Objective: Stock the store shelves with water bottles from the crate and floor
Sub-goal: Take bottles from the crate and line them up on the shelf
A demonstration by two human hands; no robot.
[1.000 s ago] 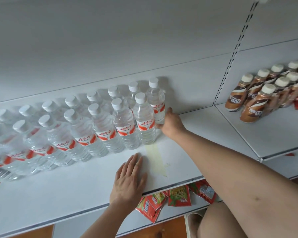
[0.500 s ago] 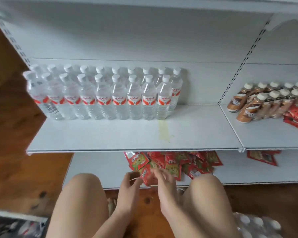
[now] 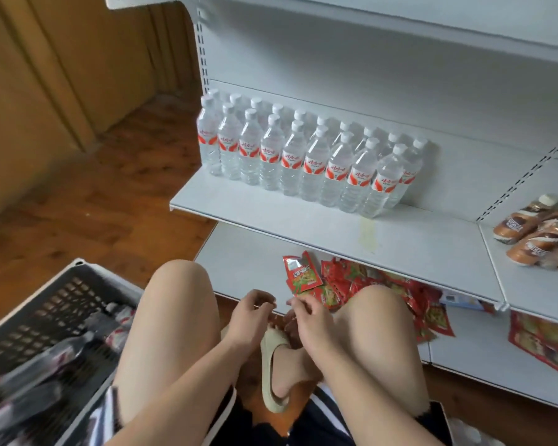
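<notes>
The tall white metal shelving unit (image 3: 335, 59) filled the upper right of the frame, and its middle white shelf board (image 3: 303, 220) already carried a good part of the job: clear plastic water bottles with white caps and red-orange labels (image 3: 303, 162) stood upright in two tight rows from the board's left end to about the centre of the frame. Bare board remained to the right of them, so by my reading the stocking was well begun but not finished. At lower left the dark grey perforated plastic crate (image 3: 45, 300) sat on the brown wooden floor (image 3: 78, 204) with more blurred bottles lying in it (image 3: 62, 352), stock that had yet to go up. Low in the centre, between the knees, the left hand (image 3: 253, 312) and the right hand (image 3: 308, 318) were close together with fingers loosely curled; neither held a bottle, nor anything else I could make out. Compared with half a second before, the view had swung left and tilted, bringing the crate into sight, while the rows had not changed and the hands had stayed low together; a second before, the right hand had been on the end bottle and the left flat on the board.
</notes>
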